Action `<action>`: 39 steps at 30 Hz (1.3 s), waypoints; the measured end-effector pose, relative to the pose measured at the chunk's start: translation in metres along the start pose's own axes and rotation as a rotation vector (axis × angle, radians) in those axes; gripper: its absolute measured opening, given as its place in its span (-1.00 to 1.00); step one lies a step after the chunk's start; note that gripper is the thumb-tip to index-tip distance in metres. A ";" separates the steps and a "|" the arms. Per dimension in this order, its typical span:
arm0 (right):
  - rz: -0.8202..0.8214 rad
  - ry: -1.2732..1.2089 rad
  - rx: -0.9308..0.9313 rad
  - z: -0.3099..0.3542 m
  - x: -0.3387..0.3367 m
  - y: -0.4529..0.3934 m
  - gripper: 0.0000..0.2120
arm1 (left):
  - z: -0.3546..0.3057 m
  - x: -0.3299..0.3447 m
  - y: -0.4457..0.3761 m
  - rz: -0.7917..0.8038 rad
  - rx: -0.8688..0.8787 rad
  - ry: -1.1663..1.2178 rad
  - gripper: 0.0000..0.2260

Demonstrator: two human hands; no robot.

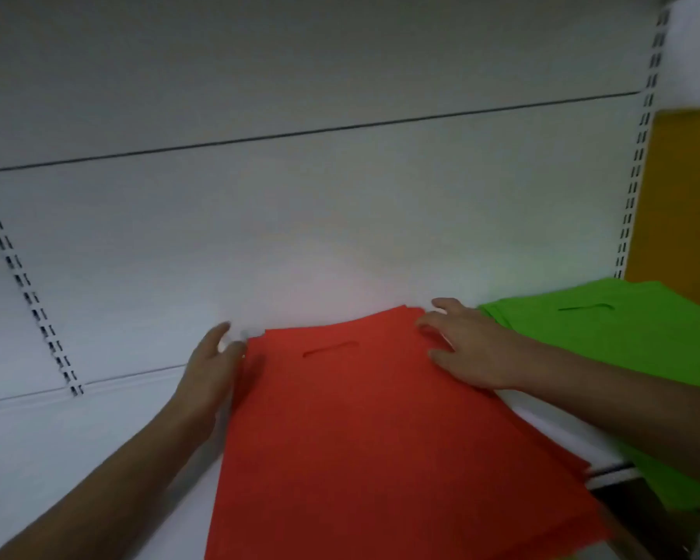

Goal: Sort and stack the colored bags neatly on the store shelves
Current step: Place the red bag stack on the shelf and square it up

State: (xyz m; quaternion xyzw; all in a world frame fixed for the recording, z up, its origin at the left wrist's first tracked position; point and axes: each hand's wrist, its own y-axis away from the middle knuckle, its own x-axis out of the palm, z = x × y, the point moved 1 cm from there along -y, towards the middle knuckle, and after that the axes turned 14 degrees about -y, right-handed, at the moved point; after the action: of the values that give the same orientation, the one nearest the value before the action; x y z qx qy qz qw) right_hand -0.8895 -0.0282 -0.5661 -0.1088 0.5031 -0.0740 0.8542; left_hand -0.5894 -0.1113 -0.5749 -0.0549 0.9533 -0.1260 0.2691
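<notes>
Head view shows a stack of red bags (380, 418) lying flat on the white shelf (550, 422), beside a green stack (623, 329). The left hand (211, 369) presses relaxed fingers against its left edge; the right hand (465, 349) rests flat on its far right corner, grasping nothing.

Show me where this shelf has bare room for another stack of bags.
Bare white shelf lies left of the red bags, beyond the left hand. A narrow white strip runs between the red bags and the green bags, partly under the right hand. The right end is crowded.
</notes>
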 end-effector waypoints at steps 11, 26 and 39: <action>-0.152 -0.509 0.240 -0.006 -0.014 -0.008 -0.74 | -0.012 0.014 0.017 0.141 -0.095 0.059 -0.63; 0.081 0.225 0.161 -0.001 0.019 -0.075 -0.50 | -0.065 0.014 0.156 0.486 1.022 -0.902 -0.44; 0.091 0.279 -0.223 0.005 0.037 -0.077 -0.62 | -0.060 -0.008 0.194 0.436 1.103 -1.062 -0.29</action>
State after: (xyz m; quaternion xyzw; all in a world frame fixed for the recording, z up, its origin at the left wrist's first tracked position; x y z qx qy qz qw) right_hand -0.8687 -0.1103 -0.5747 -0.1687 0.6263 0.0066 0.7611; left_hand -0.6218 0.0893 -0.5739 0.2211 0.4870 -0.4811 0.6946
